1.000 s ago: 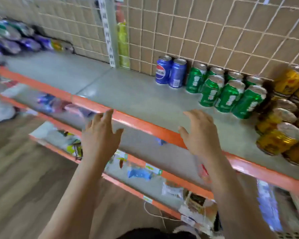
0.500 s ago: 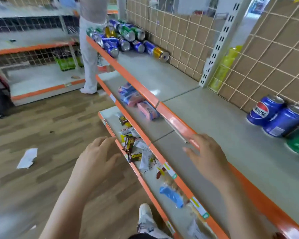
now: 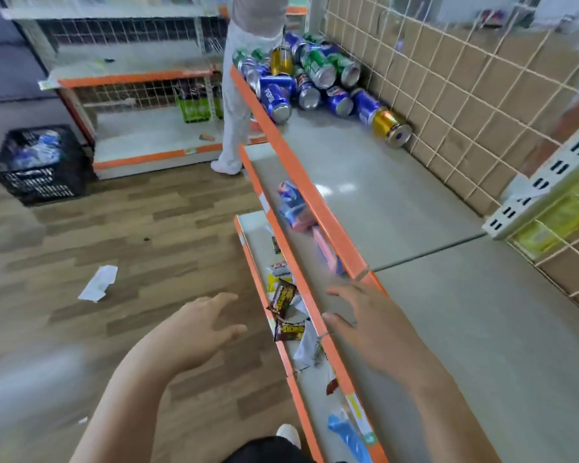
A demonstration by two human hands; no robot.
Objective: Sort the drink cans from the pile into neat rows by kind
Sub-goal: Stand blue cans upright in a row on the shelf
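A pile of drink cans [image 3: 301, 78] lies at the far end of the grey top shelf [image 3: 398, 202], against the wire grid back: several blue ones, green ones and gold ones on their sides. One gold can [image 3: 390, 128] lies nearest, at the pile's right edge. My left hand [image 3: 198, 329] hovers over the wooden floor, fingers apart and empty. My right hand [image 3: 371, 322] hangs over the shelf's orange front edge, also open and empty. Both hands are far from the pile.
Another person [image 3: 244, 78] in pale trousers stands at the far end of the shelf beside the pile. Snack packets [image 3: 284, 302] litter the lower shelves. A black crate [image 3: 41, 165] stands on the floor at left, and a scrap of paper [image 3: 99, 284] lies nearer.
My view has swung left along the shelf: the sorted rows of blue, green and gold cans have left the frame and the pile has come closer. Both hands stay open and empty.
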